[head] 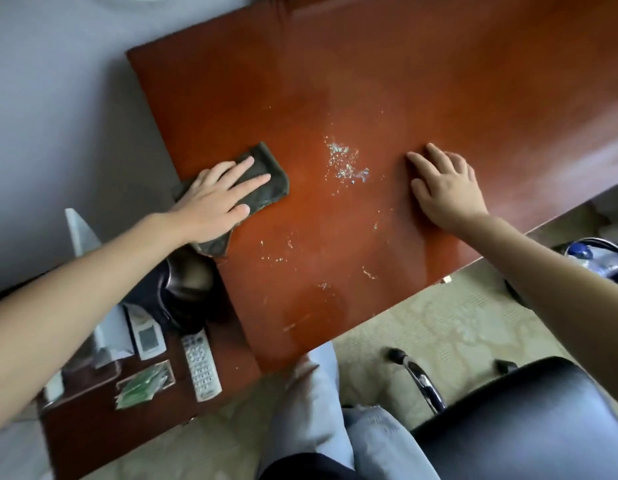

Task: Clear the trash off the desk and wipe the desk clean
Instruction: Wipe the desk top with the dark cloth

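Here, straight-fingered left hand [216, 197] presses cloth [271, 188] by desk [370, 81] edge; right hand [446, 190] lies flat.

desk [387, 81]: red-brown wood | dark cloth [273, 192] near left edge | white flecks [342, 161] centre

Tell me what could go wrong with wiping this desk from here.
1. The cloth under the left hand may push the flecks off the desk onto the carpet.
2. Swept leftward, flecks could fall on the remote on the lower table.
3. The right hand rests flat beside the flecks and may smear them.
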A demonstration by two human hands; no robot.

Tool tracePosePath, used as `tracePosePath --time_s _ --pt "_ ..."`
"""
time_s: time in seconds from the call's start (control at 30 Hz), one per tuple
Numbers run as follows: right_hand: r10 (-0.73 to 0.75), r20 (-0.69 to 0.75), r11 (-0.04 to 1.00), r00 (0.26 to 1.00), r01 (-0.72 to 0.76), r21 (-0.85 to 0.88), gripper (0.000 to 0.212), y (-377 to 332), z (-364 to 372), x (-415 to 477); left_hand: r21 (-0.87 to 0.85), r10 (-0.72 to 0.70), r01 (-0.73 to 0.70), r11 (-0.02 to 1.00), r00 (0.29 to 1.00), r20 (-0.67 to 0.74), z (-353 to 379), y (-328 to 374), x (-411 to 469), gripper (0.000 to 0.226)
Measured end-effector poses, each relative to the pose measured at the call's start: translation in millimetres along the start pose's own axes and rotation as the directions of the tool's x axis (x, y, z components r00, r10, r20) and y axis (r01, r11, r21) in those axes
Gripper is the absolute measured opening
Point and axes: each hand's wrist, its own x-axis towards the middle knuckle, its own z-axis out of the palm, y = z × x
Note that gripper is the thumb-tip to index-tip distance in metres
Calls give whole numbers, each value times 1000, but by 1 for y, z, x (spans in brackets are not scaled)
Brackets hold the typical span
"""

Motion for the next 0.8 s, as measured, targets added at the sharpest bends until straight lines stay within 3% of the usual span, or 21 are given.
tracePosePath --time_s 0.27,0.47,0.67,0.8 --pt "26 -64 1000 998 -27 -8 47 -1 10 -62 27 137 -139 990 988 68 40 86 -65 63" --pt "-25 -29 998 999 27 51 47 9 12 -82 67 369 -382 922 916 157 69 142 -99 60" --pt "-82 -27 996 996 83 25 47 17 11 -86 184 559 -586 789 809 180 57 117 -87 59" --pt "-176 -50 984 983 175 -10 51 26 12 -84 222 499 -517 827 856 133 34 71 -46 60"
